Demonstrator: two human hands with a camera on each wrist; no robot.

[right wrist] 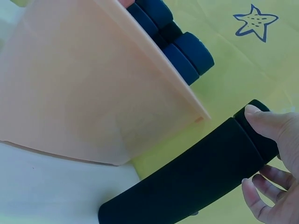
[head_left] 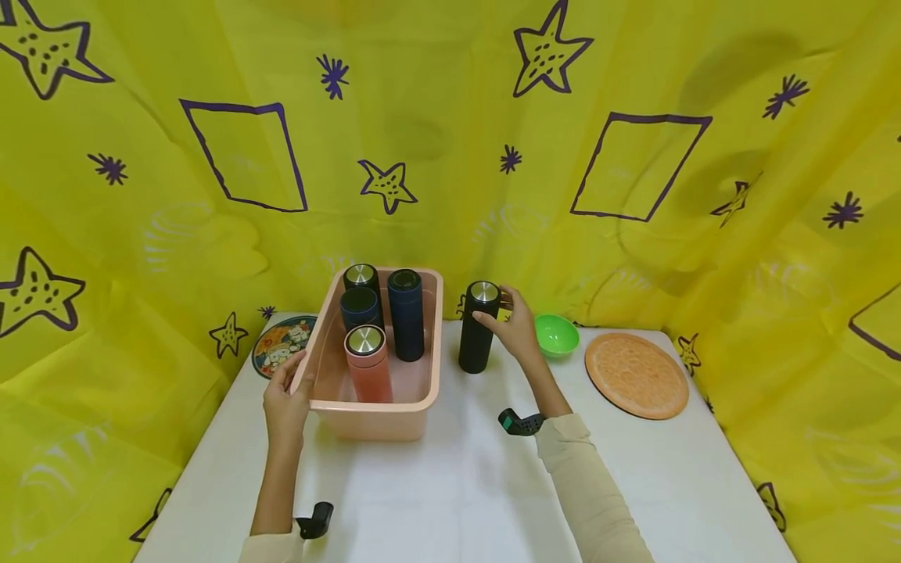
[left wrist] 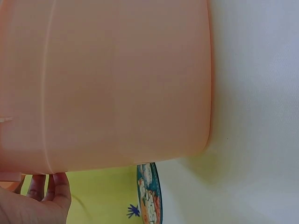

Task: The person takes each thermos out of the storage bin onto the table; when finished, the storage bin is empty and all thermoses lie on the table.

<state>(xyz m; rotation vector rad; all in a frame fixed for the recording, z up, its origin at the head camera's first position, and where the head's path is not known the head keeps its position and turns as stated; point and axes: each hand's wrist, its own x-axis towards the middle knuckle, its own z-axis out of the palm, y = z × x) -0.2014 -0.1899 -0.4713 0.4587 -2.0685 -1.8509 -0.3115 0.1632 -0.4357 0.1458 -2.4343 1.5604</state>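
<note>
My right hand [head_left: 517, 324] grips a black flask [head_left: 475, 336] with a silver-topped lid near its upper end, thumb on one side and fingers on the other. The flask is upright, to the right of a peach plastic tub [head_left: 373, 422]. At the tub's near left corner my left hand [head_left: 287, 399] holds the rim. Inside the tub stand a pink flask [head_left: 371, 375], a tall navy flask [head_left: 407, 320], another navy flask [head_left: 360, 303] and a black flask [head_left: 361, 274] with a silver top. In the right wrist view, the gripped flask [right wrist: 187, 172] is apart from the tub.
A green bowl [head_left: 557, 336] and a round orange-brown board [head_left: 637, 375] lie to the right. Behind my left hand is a patterned plate [head_left: 281, 344]. A yellow curtain [head_left: 450, 141] with star drawings surrounds the white table [head_left: 422, 500].
</note>
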